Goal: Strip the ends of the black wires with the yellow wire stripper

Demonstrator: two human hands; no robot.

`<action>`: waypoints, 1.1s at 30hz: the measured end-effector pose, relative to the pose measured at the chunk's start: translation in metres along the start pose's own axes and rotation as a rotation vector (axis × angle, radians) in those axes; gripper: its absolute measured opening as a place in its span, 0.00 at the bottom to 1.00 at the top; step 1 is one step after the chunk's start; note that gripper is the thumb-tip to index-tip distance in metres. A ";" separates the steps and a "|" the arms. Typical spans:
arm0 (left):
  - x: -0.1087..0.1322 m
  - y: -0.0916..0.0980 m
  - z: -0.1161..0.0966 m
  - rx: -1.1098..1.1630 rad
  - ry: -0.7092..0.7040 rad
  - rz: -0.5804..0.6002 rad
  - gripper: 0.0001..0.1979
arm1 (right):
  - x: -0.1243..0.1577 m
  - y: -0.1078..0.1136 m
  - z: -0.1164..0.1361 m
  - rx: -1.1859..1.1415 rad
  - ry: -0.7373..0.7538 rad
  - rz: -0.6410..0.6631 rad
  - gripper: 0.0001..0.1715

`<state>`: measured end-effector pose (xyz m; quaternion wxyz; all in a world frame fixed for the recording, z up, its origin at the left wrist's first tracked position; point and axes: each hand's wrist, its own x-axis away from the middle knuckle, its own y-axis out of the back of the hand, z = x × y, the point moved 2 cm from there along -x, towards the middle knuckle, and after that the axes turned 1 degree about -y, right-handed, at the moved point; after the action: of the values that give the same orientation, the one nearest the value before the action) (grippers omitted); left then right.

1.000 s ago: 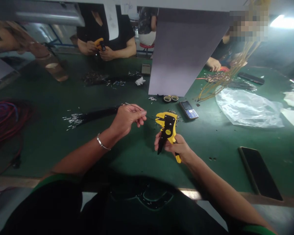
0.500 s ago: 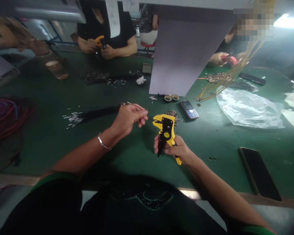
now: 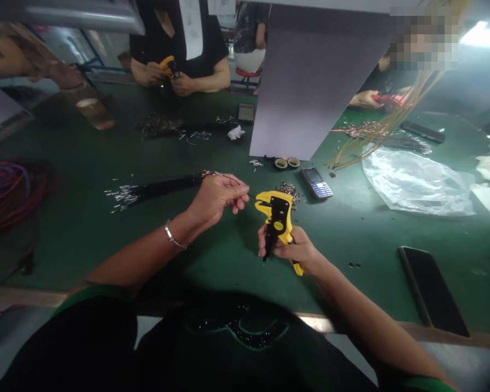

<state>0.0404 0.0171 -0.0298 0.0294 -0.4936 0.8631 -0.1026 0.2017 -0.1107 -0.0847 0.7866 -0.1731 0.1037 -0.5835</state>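
My left hand (image 3: 218, 197) pinches a thin black wire (image 3: 248, 194) and holds its end at the jaws of a yellow and black wire stripper (image 3: 276, 216). My right hand (image 3: 292, 249) is wrapped round the stripper's handles, holding it upright above the green table (image 3: 147, 239). Behind my left hand lies a bundle of black wires (image 3: 159, 188) with bare metal ends pointing left. A small heap of stripped scraps (image 3: 288, 190) sits just beyond the stripper.
A keypad phone (image 3: 316, 183) and tape rolls (image 3: 286, 163) lie beyond the stripper. A black smartphone (image 3: 430, 288) rests near the right front edge. A plastic bag (image 3: 416, 182), a grey upright board (image 3: 306, 87), red cables (image 3: 8, 190) and other people's hands at the far side surround the work area.
Both hands have stayed almost in place; the stripper shifted slightly left toward the wire end. A person at the far right lifted a hand with a red tool.
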 end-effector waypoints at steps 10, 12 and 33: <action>-0.002 0.001 0.000 -0.004 0.020 0.021 0.08 | 0.002 -0.002 0.000 -0.003 0.002 -0.039 0.19; -0.002 0.002 0.001 -0.004 0.010 0.030 0.08 | 0.002 -0.002 0.000 -0.003 0.006 -0.040 0.18; -0.005 0.003 0.011 -0.004 0.057 0.031 0.08 | 0.002 -0.008 -0.007 -0.039 0.003 -0.102 0.13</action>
<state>0.0418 0.0217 -0.0415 0.0056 -0.4769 0.8714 -0.1146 0.1923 -0.1163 -0.0878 0.7521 -0.1925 0.1074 -0.6211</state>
